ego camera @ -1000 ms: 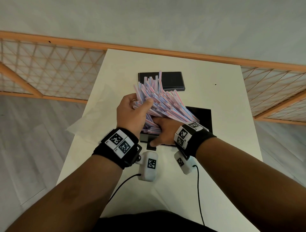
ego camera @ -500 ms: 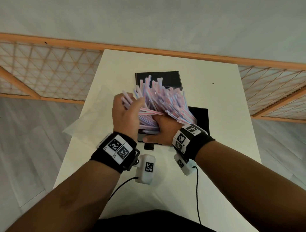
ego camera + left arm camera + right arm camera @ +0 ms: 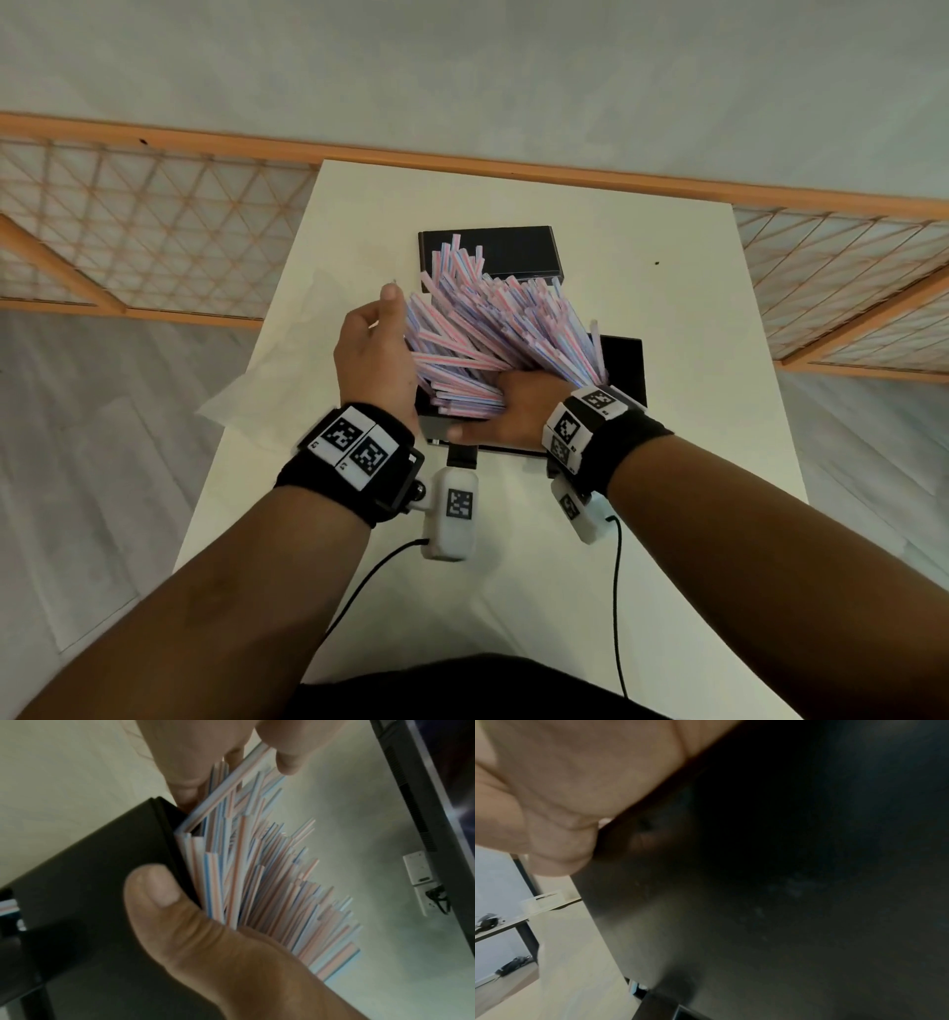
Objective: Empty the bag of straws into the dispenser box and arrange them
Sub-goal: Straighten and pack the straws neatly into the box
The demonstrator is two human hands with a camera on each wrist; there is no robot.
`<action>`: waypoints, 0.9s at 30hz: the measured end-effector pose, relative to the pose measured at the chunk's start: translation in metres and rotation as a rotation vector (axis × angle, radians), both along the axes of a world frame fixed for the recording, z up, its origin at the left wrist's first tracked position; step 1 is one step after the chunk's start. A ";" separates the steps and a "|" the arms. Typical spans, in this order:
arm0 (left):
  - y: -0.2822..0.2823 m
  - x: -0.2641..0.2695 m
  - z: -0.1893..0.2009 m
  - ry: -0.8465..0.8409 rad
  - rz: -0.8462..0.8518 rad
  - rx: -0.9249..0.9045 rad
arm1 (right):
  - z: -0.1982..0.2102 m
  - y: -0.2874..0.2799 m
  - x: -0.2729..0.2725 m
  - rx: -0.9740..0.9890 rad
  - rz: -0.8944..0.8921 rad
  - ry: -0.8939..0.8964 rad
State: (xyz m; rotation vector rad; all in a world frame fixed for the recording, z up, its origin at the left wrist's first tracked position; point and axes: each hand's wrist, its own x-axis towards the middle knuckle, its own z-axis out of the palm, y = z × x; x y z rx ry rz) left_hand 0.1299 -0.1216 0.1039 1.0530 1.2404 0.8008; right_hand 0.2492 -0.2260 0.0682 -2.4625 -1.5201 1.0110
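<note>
A thick bundle of pink, blue and white striped straws fans up and out of the black dispenser box on the white table. My left hand lies flat along the bundle's left side with its fingers stretched out. In the left wrist view its thumb presses the box wall and its fingers touch the straws. My right hand sits at the box's near end, thumb along the front wall. Its fingers are hidden under the straws. The right wrist view shows only palm against the dark box.
A flat black lid lies just behind the box. The limp clear bag hangs over the left edge of the table. An orange lattice railing runs behind the table.
My left hand has let go of the bundle's top and now lies flat against its left side. The straws have spread into a wider fan. The right hand has stayed at the box's near end.
</note>
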 end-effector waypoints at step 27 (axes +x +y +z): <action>-0.009 0.002 -0.015 0.256 -0.126 0.303 | 0.017 -0.062 0.016 0.172 -0.109 -0.097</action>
